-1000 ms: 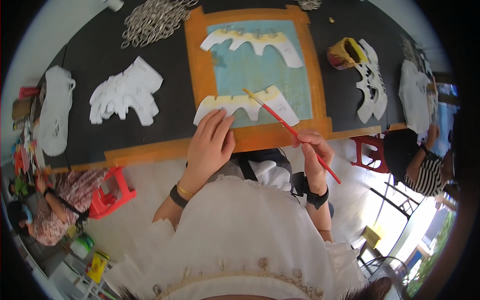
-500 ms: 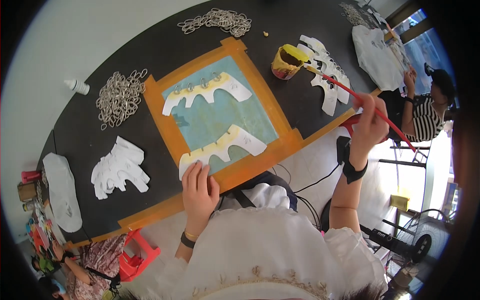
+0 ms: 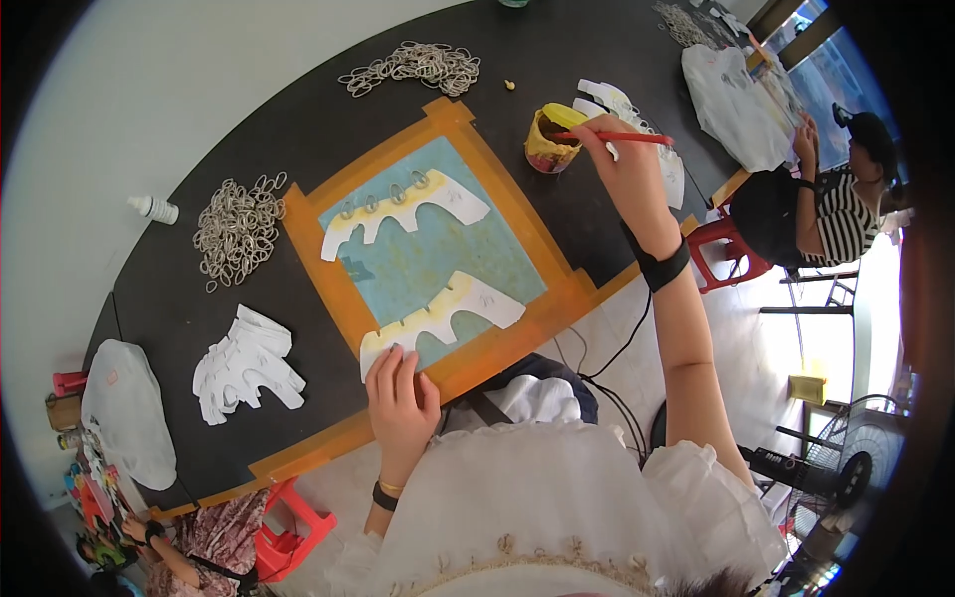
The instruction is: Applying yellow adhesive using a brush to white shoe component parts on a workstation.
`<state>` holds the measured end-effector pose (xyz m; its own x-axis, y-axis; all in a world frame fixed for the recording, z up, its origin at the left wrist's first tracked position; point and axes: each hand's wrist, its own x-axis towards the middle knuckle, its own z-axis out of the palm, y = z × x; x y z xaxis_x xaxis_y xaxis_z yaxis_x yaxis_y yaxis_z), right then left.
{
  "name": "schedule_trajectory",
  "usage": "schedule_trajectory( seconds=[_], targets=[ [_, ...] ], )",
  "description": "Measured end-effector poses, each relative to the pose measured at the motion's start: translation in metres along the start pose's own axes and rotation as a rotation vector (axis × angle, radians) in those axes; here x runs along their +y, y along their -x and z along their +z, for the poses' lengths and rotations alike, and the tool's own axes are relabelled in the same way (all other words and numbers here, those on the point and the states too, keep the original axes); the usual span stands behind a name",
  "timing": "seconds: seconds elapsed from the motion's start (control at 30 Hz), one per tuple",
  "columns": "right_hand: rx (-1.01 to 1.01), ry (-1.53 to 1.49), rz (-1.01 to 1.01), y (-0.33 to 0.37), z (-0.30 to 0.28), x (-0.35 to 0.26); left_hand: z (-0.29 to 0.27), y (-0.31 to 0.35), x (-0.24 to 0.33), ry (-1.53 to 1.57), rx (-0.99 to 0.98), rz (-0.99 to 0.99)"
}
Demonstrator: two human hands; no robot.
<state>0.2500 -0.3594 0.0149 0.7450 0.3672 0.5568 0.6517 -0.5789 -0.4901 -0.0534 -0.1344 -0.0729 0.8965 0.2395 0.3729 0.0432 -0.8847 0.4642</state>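
Note:
My right hand (image 3: 632, 179) pinches the red handle of a brush (image 3: 637, 137), whose head is down inside a small glue-smeared pot (image 3: 550, 157) with a yellow lid tipped open. My left hand (image 3: 403, 398) has its fingers lying over the near left end of a white arched card (image 3: 468, 297), pressing it to a blue-green mat (image 3: 398, 269). A yellowish coating runs along that card's slotted edge. Farther up the mat lies a second such card (image 3: 453, 204), also yellowed, with several metal oval rings (image 3: 396, 193) in its slots.
Orange tape (image 3: 502, 179) frames the mat on the black table (image 3: 199, 458). Heaps of metal rings (image 3: 239, 229) lie left and far (image 3: 418, 68). Stacked white cards (image 3: 249, 368) sit at left; ringed cards (image 3: 672, 179) lie beyond my right hand. Two other people sit at the sides.
My right hand has moved left and away from me, bringing the brush from above the right-hand cards into the pot. My left hand stays on the near card; the view has shifted slightly.

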Motion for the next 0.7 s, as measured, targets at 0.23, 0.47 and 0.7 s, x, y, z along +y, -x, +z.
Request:
schedule_trajectory(
  seconds=[0.23, 0.47, 0.7],
  targets=[
    [0.351, -0.298, 0.204, 0.033, -0.035, -0.015, 0.002, -0.006, -0.001, -0.061, 0.032, 0.035],
    [0.515, -0.676, 0.45, 0.073, -0.017, 0.03, 0.001, -0.007, 0.0, -0.042, 0.031, 0.06],
    [0.312, -1.41, 0.626, 0.091, -0.015, 0.005, 0.0, 0.004, 0.0, -0.042, 0.039, 0.014]
  ],
)
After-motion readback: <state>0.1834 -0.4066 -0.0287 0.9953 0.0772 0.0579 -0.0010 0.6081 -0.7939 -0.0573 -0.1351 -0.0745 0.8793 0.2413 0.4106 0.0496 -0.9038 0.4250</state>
